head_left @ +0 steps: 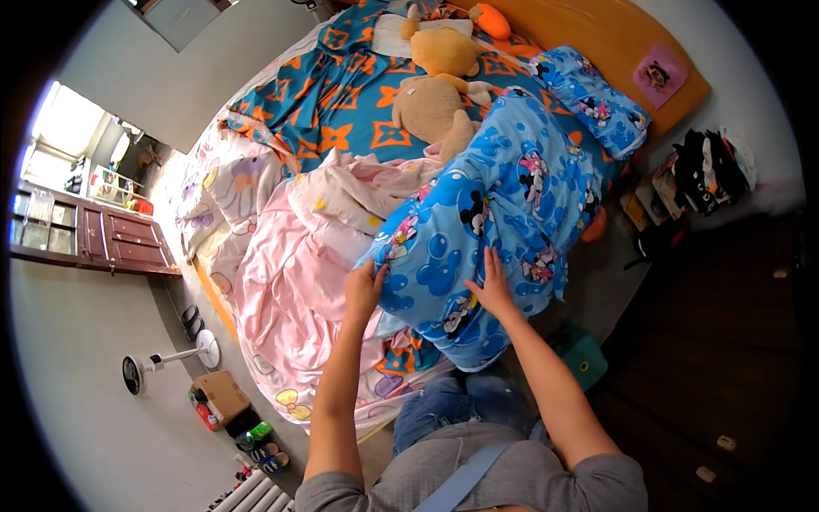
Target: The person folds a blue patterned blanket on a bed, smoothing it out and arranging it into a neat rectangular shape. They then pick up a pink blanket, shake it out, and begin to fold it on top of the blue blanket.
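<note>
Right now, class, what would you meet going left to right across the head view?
Standing fan, left hand at the left edge of the blue patterned cover, right hand against that cover, blue pillow, bunched clothes.

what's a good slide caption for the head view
Left hand at its edge, right hand spread on top: a blue cartoon-print quilt beside pink bedding and a tan plush toy.

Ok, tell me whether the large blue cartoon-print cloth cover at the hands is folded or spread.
Neither neatly folded nor spread flat: the blue cartoon-print cloth cover is loosely bunched, its surface creased and outline uneven.
</note>
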The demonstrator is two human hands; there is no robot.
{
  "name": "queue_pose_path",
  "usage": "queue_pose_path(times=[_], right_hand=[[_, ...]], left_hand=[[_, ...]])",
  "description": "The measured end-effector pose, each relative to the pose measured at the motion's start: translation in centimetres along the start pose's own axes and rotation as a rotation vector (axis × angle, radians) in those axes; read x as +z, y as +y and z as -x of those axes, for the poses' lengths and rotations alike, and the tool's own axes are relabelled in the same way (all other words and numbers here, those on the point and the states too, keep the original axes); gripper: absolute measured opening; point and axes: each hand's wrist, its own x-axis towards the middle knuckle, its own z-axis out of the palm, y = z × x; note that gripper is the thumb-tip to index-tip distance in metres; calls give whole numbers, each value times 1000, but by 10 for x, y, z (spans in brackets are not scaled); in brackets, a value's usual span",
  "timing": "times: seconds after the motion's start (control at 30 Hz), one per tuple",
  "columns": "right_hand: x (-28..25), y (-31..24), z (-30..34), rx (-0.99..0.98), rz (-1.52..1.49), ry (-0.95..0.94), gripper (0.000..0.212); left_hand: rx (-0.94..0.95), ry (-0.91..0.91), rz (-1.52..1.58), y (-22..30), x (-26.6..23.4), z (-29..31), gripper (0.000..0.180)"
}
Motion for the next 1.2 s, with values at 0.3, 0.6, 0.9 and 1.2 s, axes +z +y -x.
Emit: queue_pose_path(times=[0.3,0.6,0.9,1.2], right_hand=[[-3,-45,-23,184,351,-268,76],[16,-13,16,173,228,-341,73],[-26,13,30,212,254,-363,72],[-67,63,-9,216,274,-299,78]], left_hand=[[-100,1,-213,-45,-33,1,31],[-63,63,-320,-32,-1,36,57],[-61,-131,-329,19,44,100,75],[-191,-179,-330,51,91,83,78]])
